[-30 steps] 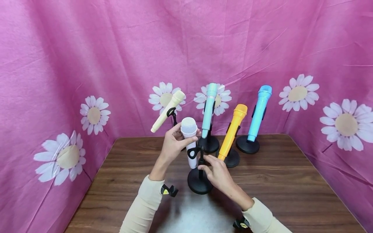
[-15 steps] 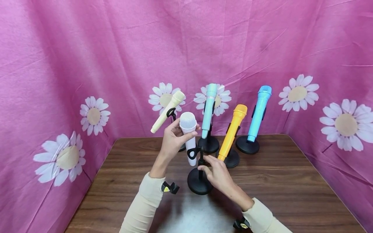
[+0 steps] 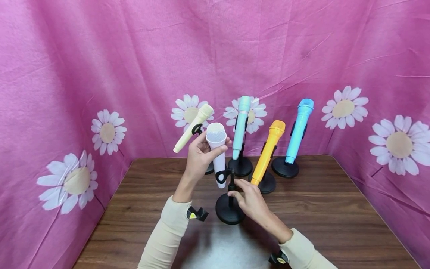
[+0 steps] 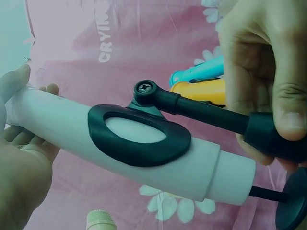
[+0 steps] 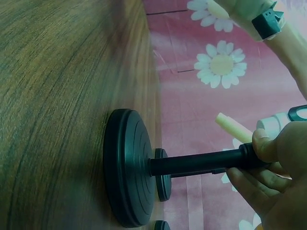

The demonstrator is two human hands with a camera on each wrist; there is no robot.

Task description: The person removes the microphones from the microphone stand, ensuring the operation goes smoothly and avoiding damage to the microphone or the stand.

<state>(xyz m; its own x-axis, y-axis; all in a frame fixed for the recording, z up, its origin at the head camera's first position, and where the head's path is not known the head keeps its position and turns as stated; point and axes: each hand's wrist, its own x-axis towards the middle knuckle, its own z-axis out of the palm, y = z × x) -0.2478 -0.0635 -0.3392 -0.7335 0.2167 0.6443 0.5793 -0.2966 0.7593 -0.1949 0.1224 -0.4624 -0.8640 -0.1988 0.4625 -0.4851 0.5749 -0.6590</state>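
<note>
A white microphone (image 3: 219,158) leans in the black clip (image 4: 175,151) of a desk stand, its mesh head upward. Just below the mesh, my left hand (image 3: 199,160) holds it, thumb in front and fingers behind. My right hand (image 3: 252,200) grips the stand's black collar (image 5: 247,154) with thumb and fingers. The stand's round base (image 3: 229,213) rests on the table. In the left wrist view, the clip wraps the lower body of the microphone, and its tail end (image 4: 232,179) sticks out beyond the clip.
Behind stand a cream microphone (image 3: 191,129), a mint one (image 3: 240,127), an orange one (image 3: 268,151) and a blue one (image 3: 299,130), each on a black stand. The orange one is close to my right hand. A pink flowered curtain (image 3: 151,74) surrounds the wooden table (image 3: 336,213).
The white microphone has slid upward in the clip, its tail rising nearer the clip. My left hand has moved slightly up with it. The right hand and stand base have barely moved.
</note>
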